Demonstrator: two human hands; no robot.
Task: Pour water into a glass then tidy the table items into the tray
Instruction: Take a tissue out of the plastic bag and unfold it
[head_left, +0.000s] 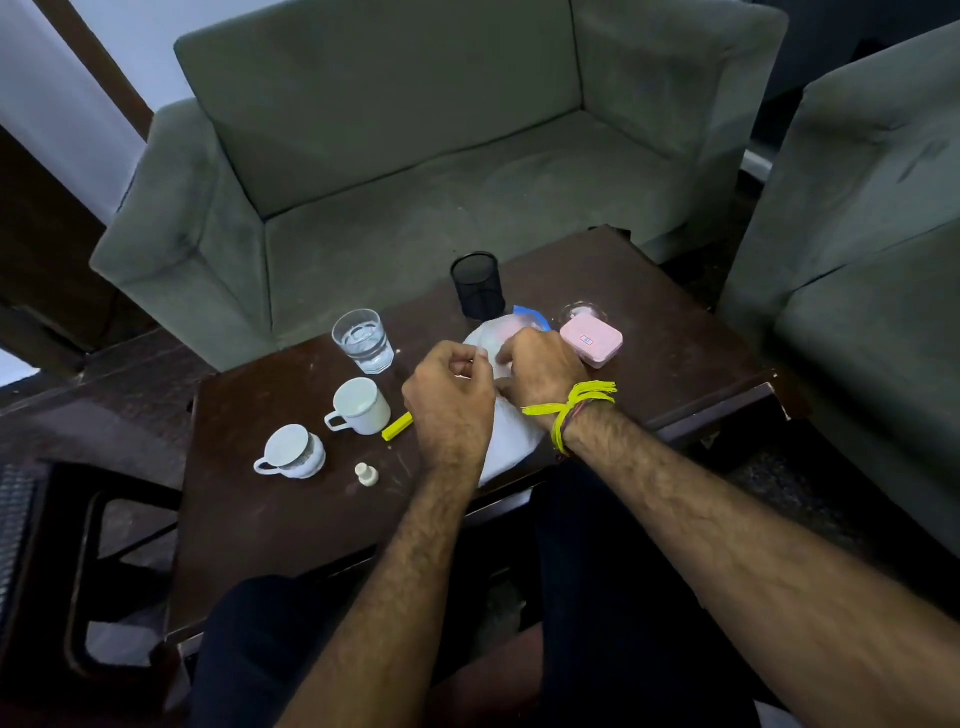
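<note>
Both hands, left hand (449, 402) and right hand (540, 366), curl over the white tray (506, 441) at centre-right; exact grip hidden. Glass (363, 340) stands filled, far left. Steady tray before loading cups (358, 405).

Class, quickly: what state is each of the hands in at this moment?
Left hand: fingers curled, pinching the edge of the white tray.
Right hand: fingers curled over the same tray; what it grips cannot be told.

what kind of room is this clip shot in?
Most likely a living room or lounge seating area. A grey sofa faces a low dark wooden coffee table, with a second grey armchair to the right. Cups and a glass of water stand on the table.
</note>
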